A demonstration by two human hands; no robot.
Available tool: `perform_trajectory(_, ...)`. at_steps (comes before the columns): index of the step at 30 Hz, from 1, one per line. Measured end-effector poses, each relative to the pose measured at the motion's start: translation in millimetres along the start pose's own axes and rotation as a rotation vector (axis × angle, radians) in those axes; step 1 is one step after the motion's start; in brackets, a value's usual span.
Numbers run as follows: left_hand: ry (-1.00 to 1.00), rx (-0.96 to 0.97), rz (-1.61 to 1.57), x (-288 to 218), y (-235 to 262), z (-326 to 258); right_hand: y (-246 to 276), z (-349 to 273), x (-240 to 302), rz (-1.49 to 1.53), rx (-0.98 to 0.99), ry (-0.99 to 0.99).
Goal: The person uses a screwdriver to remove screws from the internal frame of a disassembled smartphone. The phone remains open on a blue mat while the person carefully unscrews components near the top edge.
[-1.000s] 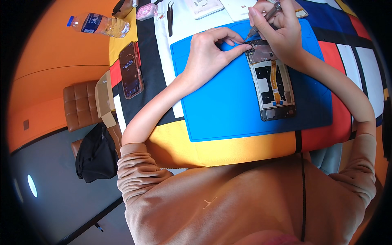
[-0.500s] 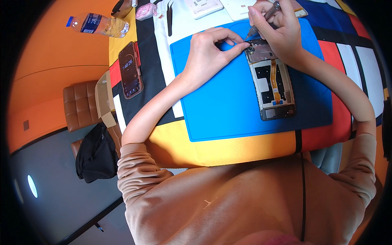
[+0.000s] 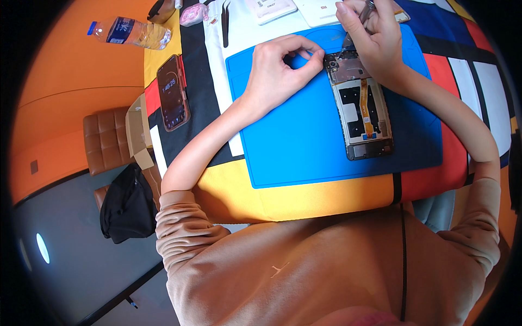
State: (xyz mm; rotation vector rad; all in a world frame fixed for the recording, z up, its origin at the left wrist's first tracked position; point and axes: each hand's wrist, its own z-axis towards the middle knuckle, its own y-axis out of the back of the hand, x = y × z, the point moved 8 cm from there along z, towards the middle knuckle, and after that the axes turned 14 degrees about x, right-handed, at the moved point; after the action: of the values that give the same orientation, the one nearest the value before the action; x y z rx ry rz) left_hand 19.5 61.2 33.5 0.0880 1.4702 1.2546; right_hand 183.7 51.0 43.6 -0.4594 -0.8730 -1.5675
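An opened smartphone lies on a blue work mat, its inner frame and orange ribbon cable exposed. My right hand grips a grey screwdriver, slanted with its tip down at the phone's top end, near the camera area. At the phone's upper left corner, my left hand has thumb and forefinger pinched together. Whether anything small is between those fingertips cannot be made out. Part of the screwdriver is hidden by the right fingers.
Left of the mat lies a second phone with a lit screen. Black tweezers, a pink-and-white item and white boxes are farther back. A water bottle appears at the upper left, beyond the patterned tablecloth.
The screwdriver tip has shifted right, from beside my left fingertips to farther along the phone's top end. My left thumb and forefinger have drawn together and slightly off the corner.
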Motion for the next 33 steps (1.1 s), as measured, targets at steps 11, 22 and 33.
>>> perform_trajectory(11, -0.011, 0.004, -0.011, 4.9, -1.2, 0.2, -0.4, -2.2, -7.0, 0.011, -0.016, -0.046)
perform_trajectory(22, -0.029, -0.001, -0.01, 5.1, -0.9, 0.5, 0.1, -3.2, -2.6, -0.101, 0.016, -0.008)
perform_trajectory(33, 0.034, -0.012, -0.071, 6.1, -0.1, 1.1, -6.2, -6.8, -2.2, -0.025, 0.092, 0.094)
